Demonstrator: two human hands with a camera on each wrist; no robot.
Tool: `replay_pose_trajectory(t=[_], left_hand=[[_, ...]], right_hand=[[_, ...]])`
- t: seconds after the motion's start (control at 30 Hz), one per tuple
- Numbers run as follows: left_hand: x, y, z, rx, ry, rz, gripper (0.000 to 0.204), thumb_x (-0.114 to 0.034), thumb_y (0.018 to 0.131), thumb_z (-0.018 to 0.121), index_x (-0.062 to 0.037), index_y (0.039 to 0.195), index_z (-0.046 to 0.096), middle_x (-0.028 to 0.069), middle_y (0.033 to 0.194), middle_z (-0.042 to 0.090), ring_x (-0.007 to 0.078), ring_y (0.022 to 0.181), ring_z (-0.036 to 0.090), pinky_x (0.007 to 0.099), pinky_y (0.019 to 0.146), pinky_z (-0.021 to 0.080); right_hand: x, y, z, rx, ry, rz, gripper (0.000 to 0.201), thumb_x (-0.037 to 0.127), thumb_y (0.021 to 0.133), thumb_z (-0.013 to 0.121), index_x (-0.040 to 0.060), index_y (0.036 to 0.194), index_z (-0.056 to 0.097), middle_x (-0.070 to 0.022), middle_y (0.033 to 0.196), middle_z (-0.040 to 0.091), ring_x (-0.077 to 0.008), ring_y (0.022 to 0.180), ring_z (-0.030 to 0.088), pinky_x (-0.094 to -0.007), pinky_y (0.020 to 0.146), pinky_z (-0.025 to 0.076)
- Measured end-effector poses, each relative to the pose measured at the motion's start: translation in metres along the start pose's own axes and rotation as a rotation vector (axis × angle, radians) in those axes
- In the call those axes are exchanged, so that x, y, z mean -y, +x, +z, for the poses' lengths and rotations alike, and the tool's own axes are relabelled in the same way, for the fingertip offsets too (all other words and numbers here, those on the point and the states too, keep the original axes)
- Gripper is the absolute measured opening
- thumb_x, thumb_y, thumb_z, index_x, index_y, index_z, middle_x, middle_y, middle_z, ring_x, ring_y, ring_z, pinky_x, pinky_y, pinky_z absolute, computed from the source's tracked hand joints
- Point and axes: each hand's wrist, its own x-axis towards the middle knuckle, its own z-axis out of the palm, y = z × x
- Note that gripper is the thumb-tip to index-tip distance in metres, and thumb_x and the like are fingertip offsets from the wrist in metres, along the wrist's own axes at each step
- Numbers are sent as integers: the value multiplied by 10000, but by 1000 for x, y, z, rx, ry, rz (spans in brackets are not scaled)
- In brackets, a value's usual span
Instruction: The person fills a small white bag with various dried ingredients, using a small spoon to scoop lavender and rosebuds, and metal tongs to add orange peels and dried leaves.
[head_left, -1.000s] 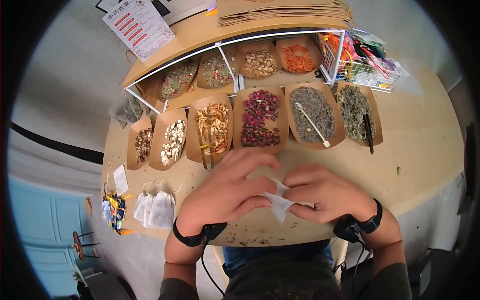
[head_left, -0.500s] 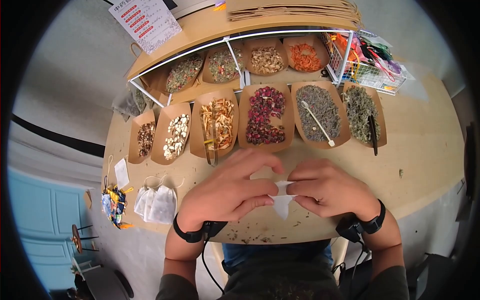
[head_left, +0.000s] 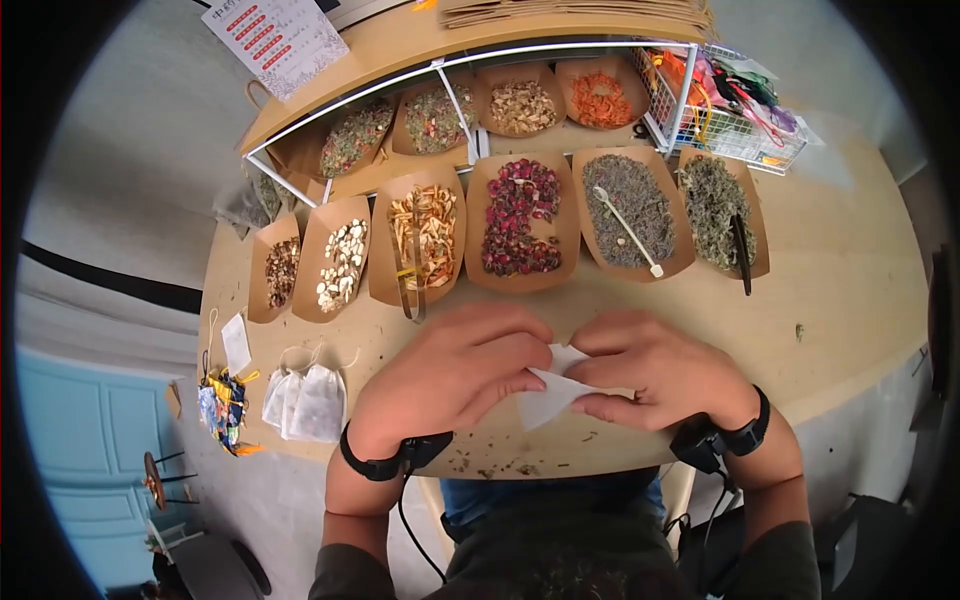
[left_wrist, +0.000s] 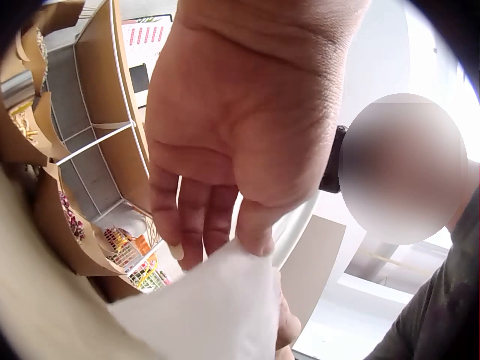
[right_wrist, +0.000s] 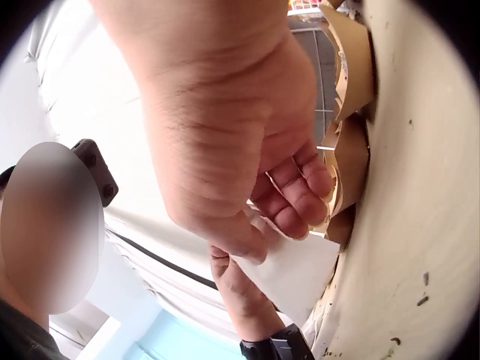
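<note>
A small, thin white pouch (head_left: pixel 545 402) is held between both hands above the near part of the table. My left hand (head_left: pixel 452 368) pinches one side of its top between thumb and fingers. The right hand (head_left: pixel 655 372) pinches the opposite side, with the thumb low along the edge. One corner of the pouch hangs down toward the lower left. In the left wrist view the white material (left_wrist: pixel 214 311) spreads flat below the thumb. From the right wrist, the pouch (right_wrist: pixel 296 271) shows under the curled fingers, and its inside is hidden.
Cardboard trays line the table ahead, including rosebuds (head_left: pixel 520 225) and grey-green herbs with a white spoon (head_left: pixel 630 235). Tongs (head_left: pixel 408 262) lie on one tray. Filled white drawstring pouches (head_left: pixel 310 402) sit left. A shelf (head_left: pixel 400 75) and wire basket (head_left: pixel 735 140) stand behind.
The white pouch has turned and spread wider, its hanging corner shifting from straight down to lower left. Both hands keep their hold on it. The head view has shifted slightly.
</note>
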Motion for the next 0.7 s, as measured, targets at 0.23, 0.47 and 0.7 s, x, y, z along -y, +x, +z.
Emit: replay_pose_trajectory(t=[0.23, 0.47, 0.7], left_hand=[[2, -16, -14, -198, 4, -138, 156, 29, 938, 760, -11, 1077, 700, 154, 1042, 715, 399, 952, 702, 445, 822, 580], [6, -16, -15, -260, 74, -90, 176, 52, 942, 728, -20, 1095, 681, 150, 1050, 707, 397, 969, 708, 440, 827, 582], [9, -22, -21, -319, 32, -71, 122, 19, 977, 714, -12, 1090, 682, 152, 1075, 714, 408, 1019, 700, 444, 880, 574]], right_hand=[[-8, -22, -29, -507, -160, 417, 253, 74, 932, 809, 24, 1178, 772, -140, 846, 727, -266, 697, 694, -381, 642, 540], [-23, -50, -35, -593, -555, 796, 140, 88, 971, 769, 10, 1086, 783, -193, 701, 695, -350, 632, 728, -424, 626, 558], [-41, -63, -32, -550, -206, 912, 199, 84, 1090, 678, -83, 1150, 766, -92, 819, 781, -122, 642, 723, -280, 567, 569]])
